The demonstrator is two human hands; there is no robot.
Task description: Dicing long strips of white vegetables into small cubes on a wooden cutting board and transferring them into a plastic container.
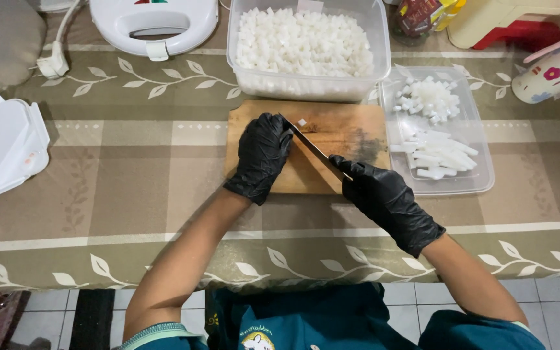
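Gripping a knife (pixel 311 146) by its handle, right hand (pixel 384 198) in a black glove, fist closed; blade angled across the wooden cutting board (pixel 338 133). Left hand (pixel 262 155), also gloved, curled palm-down on the board against the blade's tip; whether it holds anything, cannot tell. One white cube (pixel 301 122) just beyond the tip. Clear tub of white cubes (pixel 304 45) behind the board; lid with white strips (pixel 439 155) to its right.

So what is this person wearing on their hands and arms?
Both hands wear snug black disposable gloves, slightly glossy and wrinkled: the left hand and the right hand. Each glove ends just past the wrist. The forearms are bare. Near the bottom edge, dark teal short sleeves show, the left one with a lighter ribbed trim at its hem.
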